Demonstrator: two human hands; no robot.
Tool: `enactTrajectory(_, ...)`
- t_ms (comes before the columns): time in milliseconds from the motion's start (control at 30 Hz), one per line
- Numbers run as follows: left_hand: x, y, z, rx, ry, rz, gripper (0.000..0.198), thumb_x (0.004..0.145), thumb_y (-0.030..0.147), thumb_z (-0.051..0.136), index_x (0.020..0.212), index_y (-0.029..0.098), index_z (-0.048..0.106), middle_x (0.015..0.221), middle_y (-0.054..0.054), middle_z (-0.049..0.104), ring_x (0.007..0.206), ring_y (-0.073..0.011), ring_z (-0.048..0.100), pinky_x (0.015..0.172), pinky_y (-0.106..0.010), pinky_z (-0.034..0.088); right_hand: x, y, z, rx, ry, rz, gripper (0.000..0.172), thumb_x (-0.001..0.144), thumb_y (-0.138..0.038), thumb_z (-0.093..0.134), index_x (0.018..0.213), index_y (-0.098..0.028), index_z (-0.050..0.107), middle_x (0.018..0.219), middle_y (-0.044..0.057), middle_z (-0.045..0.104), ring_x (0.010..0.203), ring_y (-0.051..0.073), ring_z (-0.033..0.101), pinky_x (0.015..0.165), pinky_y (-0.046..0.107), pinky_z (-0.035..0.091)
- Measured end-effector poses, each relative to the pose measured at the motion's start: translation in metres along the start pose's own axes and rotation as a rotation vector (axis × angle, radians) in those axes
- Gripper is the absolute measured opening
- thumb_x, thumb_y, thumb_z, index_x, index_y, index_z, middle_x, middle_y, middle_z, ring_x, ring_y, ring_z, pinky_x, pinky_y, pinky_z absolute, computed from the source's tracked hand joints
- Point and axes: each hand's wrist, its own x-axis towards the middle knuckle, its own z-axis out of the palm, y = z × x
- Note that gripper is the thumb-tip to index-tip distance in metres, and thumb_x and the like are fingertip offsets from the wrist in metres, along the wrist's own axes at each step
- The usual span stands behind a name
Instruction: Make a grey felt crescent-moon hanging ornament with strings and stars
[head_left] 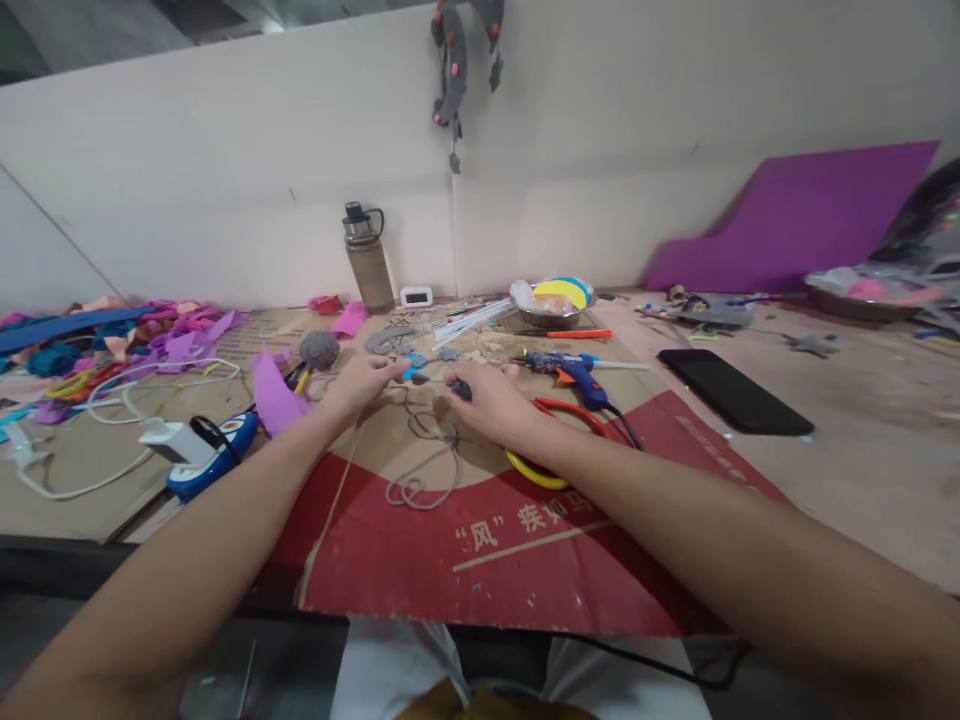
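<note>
**Glue gun close to my working hands**

Both forearms reach over the red cardboard (525,560), printed "风" 疾如马. My right hand (491,400) pinches a small dark piece (461,389); my left hand (367,378) closes on blue scissors (412,366). Grey cord (427,450) lies just below. I judge the glue gun (574,372), right of my hand, could burn or snag.

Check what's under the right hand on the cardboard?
Under the right hand: a small dark grey piece at the fingertips, grey yarn trailing over the red-printed cardboard sheet. Anything beneath the palm is covered.
</note>
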Motion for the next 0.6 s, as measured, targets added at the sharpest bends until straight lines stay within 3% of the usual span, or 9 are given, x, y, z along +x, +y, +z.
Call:
enactTrajectory(300, 0.0037, -0.0043, -0.0064, -0.163, -0.111, 0.012, 0.033, 0.064, 0.046, 0.070, 0.068, 0.014, 0.059, 0.048, 0.007, 0.035, 0.044, -0.0053, 0.025, 0.045, -0.022, 0.016, 0.0001, 0.0037, 0.0030, -0.011, 0.014, 0.001, 0.018, 0.084, -0.031, 0.053, 0.093, -0.021, 0.065, 0.101, 0.008, 0.070, 0.095, 0.024, 0.059, 0.086, 0.042, 0.026)
enactTrajectory(600, 0.0058, -0.0057, -0.0093, -0.076, -0.129, 0.031, 0.028, 0.065, 0.040, 0.069, 0.074, 0.014, 0.064, 0.054, 0.004, 0.045, 0.047, -0.0063, 0.033, 0.046, -0.022, 0.023, 0.0017, 0.0039, 0.0009, 0.023, -0.002, 0.073, 0.024, 0.084, -0.028, 0.055, 0.105, -0.019, 0.061, 0.102, 0.009, 0.070, 0.098, 0.026, 0.061, 0.088, 0.043, 0.029)
